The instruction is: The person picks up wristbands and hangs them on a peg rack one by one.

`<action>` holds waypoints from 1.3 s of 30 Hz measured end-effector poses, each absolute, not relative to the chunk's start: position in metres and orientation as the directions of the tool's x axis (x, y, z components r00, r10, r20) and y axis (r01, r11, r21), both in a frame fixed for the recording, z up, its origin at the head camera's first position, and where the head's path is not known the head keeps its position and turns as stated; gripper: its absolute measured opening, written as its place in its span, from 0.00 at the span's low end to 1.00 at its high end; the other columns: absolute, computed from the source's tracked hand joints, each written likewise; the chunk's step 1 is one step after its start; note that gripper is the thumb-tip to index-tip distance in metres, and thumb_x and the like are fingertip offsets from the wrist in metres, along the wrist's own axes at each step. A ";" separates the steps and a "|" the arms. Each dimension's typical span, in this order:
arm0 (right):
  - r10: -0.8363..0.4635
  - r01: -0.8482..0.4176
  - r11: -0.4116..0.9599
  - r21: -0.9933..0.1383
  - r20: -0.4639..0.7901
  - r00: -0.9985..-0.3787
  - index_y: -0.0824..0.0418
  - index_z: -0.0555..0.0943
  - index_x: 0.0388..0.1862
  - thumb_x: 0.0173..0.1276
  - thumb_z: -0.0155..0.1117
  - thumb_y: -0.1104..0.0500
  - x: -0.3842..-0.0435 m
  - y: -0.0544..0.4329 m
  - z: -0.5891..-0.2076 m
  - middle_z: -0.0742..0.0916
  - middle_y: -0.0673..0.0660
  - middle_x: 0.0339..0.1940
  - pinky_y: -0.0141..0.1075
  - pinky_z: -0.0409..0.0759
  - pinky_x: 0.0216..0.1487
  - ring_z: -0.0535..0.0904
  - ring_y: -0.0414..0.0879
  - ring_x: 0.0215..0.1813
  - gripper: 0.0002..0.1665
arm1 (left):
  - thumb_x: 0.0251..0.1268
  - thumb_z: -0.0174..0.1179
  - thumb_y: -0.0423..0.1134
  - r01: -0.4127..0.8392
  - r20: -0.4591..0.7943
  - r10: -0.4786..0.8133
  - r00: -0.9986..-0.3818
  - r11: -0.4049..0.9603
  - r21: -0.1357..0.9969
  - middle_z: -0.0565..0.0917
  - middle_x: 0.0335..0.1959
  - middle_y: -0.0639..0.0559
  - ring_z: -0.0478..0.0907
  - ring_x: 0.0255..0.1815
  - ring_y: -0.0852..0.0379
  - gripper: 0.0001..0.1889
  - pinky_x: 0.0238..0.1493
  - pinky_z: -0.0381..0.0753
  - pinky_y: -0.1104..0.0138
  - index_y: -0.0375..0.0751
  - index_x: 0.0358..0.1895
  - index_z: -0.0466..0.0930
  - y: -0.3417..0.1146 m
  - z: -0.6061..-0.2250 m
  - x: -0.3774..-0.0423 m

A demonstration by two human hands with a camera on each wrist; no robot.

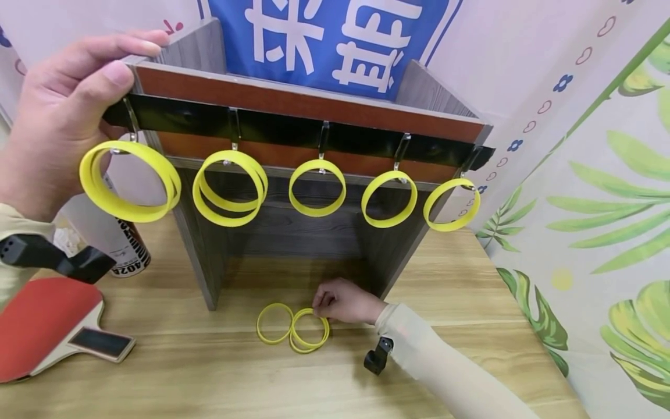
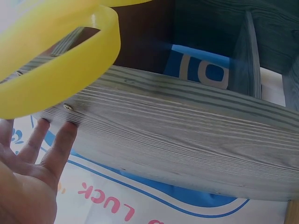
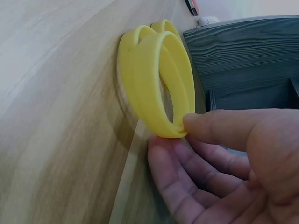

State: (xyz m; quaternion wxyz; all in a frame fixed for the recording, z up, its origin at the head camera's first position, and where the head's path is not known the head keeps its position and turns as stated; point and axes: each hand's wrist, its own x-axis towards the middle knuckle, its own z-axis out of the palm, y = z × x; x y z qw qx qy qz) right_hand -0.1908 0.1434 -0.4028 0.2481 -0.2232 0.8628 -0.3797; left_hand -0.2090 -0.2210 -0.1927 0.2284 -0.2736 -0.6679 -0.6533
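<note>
My left hand (image 1: 68, 110) grips the upper left corner of a grey wooden rack (image 1: 193, 238), thumb at the front edge; in the left wrist view its fingers (image 2: 60, 147) lie against the side panel. Yellow silicone wristbands hang from hooks along the rack's black strip (image 1: 282, 131), two on the leftmost hook (image 1: 133, 125). Down at the rack's base, my right hand (image 1: 348, 301) pinches the edge of a yellow wristband (image 3: 156, 88) between thumb and fingertips. This band overlaps another one, and a separate wristband (image 1: 260, 331) lies to their left on the table.
A table tennis paddle (image 1: 47, 320) with a red face lies at the left on the wooden table (image 1: 220, 378). Behind it stands a printed cylindrical can (image 1: 128, 250). A blue banner (image 1: 314, 41) hangs behind the rack, and a leaf-patterned wall covering (image 1: 602, 221) rises at the right.
</note>
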 end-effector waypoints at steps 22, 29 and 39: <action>-0.564 -0.183 0.594 -0.784 -0.243 -0.789 0.69 0.87 0.45 0.70 0.68 0.69 -0.193 0.148 -0.406 0.91 0.63 0.37 0.30 0.87 0.35 0.83 0.36 0.32 0.07 | 0.77 0.57 0.33 0.651 0.650 0.071 -0.757 -0.005 0.759 0.73 0.79 0.53 0.65 0.81 0.51 0.19 0.55 0.83 0.80 0.40 0.67 0.81 -0.222 -0.193 -0.209; -0.579 -0.121 0.545 -0.829 -0.268 -0.770 0.72 0.87 0.51 0.73 0.66 0.68 -0.195 0.152 -0.405 0.91 0.66 0.44 0.33 0.90 0.42 0.85 0.37 0.35 0.12 | 0.78 0.56 0.33 0.651 0.649 0.061 -0.758 0.019 0.758 0.73 0.79 0.53 0.68 0.78 0.51 0.19 0.52 0.83 0.83 0.41 0.67 0.82 -0.221 -0.192 -0.207; -0.592 0.026 0.425 -0.905 -0.300 -0.748 0.78 0.83 0.56 0.74 0.63 0.69 -0.196 0.156 -0.404 0.90 0.72 0.52 0.38 0.91 0.51 0.88 0.40 0.41 0.16 | 0.78 0.56 0.33 0.651 0.649 0.063 -0.758 0.027 0.758 0.73 0.79 0.53 0.67 0.79 0.51 0.18 0.53 0.83 0.82 0.41 0.67 0.82 -0.221 -0.192 -0.207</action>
